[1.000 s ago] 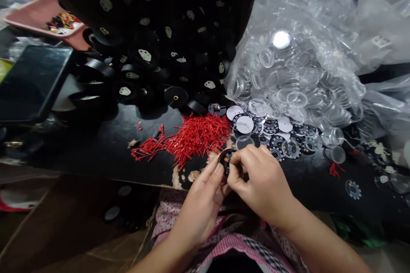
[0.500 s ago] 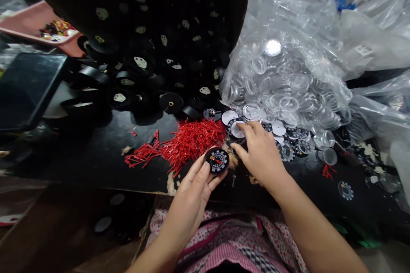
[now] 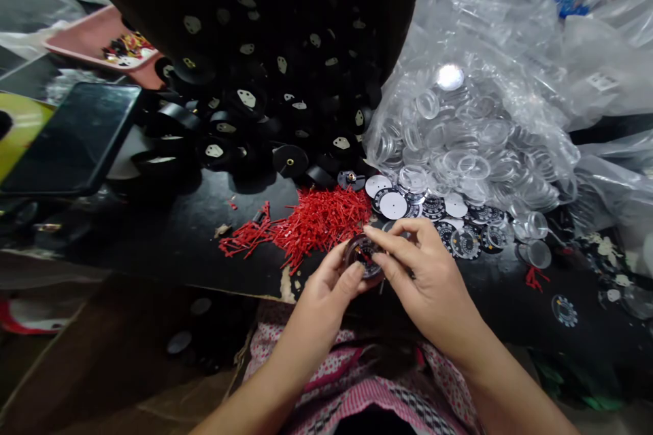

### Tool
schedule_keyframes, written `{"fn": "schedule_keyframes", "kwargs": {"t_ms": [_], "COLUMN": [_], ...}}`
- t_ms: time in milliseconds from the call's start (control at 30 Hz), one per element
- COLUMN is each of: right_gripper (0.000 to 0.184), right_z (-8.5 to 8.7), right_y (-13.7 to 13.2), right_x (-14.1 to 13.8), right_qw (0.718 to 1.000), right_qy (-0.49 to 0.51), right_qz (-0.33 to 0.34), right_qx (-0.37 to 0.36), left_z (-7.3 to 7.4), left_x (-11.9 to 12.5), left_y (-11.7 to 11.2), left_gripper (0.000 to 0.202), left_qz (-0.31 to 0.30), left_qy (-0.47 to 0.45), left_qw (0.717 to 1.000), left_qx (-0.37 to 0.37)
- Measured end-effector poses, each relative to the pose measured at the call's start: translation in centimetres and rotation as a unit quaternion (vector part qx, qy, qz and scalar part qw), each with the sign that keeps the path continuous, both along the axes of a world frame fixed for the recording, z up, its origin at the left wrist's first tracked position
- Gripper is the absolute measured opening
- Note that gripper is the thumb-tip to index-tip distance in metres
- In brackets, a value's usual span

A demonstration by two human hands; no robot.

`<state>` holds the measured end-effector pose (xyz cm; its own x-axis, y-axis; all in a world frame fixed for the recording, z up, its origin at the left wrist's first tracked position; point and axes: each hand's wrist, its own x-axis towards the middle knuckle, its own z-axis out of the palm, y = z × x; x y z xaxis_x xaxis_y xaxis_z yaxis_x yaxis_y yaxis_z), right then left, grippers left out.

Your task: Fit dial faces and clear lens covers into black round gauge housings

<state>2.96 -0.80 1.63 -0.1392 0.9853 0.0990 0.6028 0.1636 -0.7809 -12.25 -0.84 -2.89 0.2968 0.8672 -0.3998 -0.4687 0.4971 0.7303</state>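
My left hand [image 3: 326, 289] grips a small round black gauge [image 3: 363, 255] with a printed dial and a red needle, just above the near table edge. My right hand [image 3: 426, 272] meets it from the right, thumb and fingers pinched over the gauge's face on what looks like a clear round cover. A heap of thin red needles [image 3: 311, 221] lies right behind the hands. Printed dial discs [image 3: 439, 214] are scattered to the right of the heap.
A big pile of black round housings [image 3: 265, 109] fills the back of the table. A clear plastic bag of transparent round covers [image 3: 474, 143] sits at the right. A dark phone [image 3: 71, 139] lies at the left, with a pink tray [image 3: 102, 47] behind it.
My right hand reached out to the dial discs and clear covers behind, then came back onto the gauge. My left hand kept hold of the gauge throughout.
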Motion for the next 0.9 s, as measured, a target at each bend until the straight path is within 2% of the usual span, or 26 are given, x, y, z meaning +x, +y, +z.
{"fn": "schedule_keyframes", "kwargs": {"t_ms": [100, 167, 233, 333, 400, 467, 533, 633, 700, 733, 767, 800, 833, 867, 900], "right_gripper": [0.029, 0.021, 0.029, 0.039, 0.039, 0.04, 0.041, 0.038, 0.036, 0.035, 0.033, 0.029, 0.024, 0.019, 0.016], "right_z": [0.1, 0.2, 0.1, -0.3, -0.7, -1.0, -1.1, -1.1, -1.1, -1.1, -1.1, -1.1, -1.0, -0.9, -0.7], "right_y": [0.2, 0.3, 0.5, 0.8, 1.0, 1.1, 1.0, 0.9, 0.9, 0.9, 1.0, 1.1, 1.1, 1.2, 1.2], "right_x": [0.2, 0.1, -0.2, -1.0, -1.6, -2.1, -2.3, -1.7, -1.1, -1.0, -1.0, -1.2, -1.6, -2.1, -2.5], "right_qw": [1.0, 1.0, 0.999, 0.992, 0.987, 0.988, 0.994, 0.997, 0.999, 0.999, 0.999, 0.999, 0.997, 0.995, 0.992], "right_qy": [0.004, 0.01, -0.027, -0.101, -0.111, -0.101, -0.078, -0.025, -0.004, -0.001, 0.001, 0.007, 0.016, 0.026, 0.031], "right_qz": [0.019, 0.007, -0.018, -0.036, -0.038, -0.031, 0.012, 0.079, 0.052, 0.03, 0.022, 0.031, 0.055, 0.085, 0.11], "right_qx": [-0.008, -0.012, 0.006, 0.073, 0.11, 0.112, 0.069, 0.0, -0.01, -0.015, -0.025, -0.037, -0.048, -0.053, -0.053], "left_z": [0.0, -0.1, -0.2, 0.0, 0.3, 0.5, 0.4, -1.0, -2.0, -2.2, -2.2, -2.0, -1.5, -0.9, -0.2], "left_x": [-0.3, -0.5, -0.6, -0.3, 0.0, -0.2, -1.8, -7.5, -12.3, -14.3, -15.7, -16.4, -16.4, -15.6, -14.4], "left_y": [-0.2, -0.6, -1.2, -1.6, -1.5, -1.6, -2.4, -5.0, -6.7, -7.2, -7.3, -6.8, -5.8, -4.2, -2.1], "left_gripper": [0.038, 0.041, 0.042, 0.041, 0.039, 0.038, 0.036, 0.036, 0.039, 0.04, 0.042, 0.046, 0.048, 0.049, 0.049], "left_qz": [-0.019, -0.042, -0.063, -0.078, -0.08, -0.072, -0.063, -0.052, -0.026, 0.0, 0.043, 0.066, 0.077, 0.079, 0.071], "left_qy": [0.081, 0.131, 0.165, 0.194, 0.204, 0.212, 0.229, 0.315, 0.436, 0.517, 0.594, 0.643, 0.667, 0.667, 0.652], "left_qw": [0.996, 0.987, 0.976, 0.962, 0.958, 0.96, 0.963, 0.945, 0.896, 0.85, 0.792, 0.743, 0.708, 0.692, 0.69], "left_qx": [0.038, 0.081, 0.125, 0.174, 0.185, 0.17, 0.129, 0.067, 0.074, 0.096, 0.136, 0.177, 0.219, 0.264, 0.307]}}
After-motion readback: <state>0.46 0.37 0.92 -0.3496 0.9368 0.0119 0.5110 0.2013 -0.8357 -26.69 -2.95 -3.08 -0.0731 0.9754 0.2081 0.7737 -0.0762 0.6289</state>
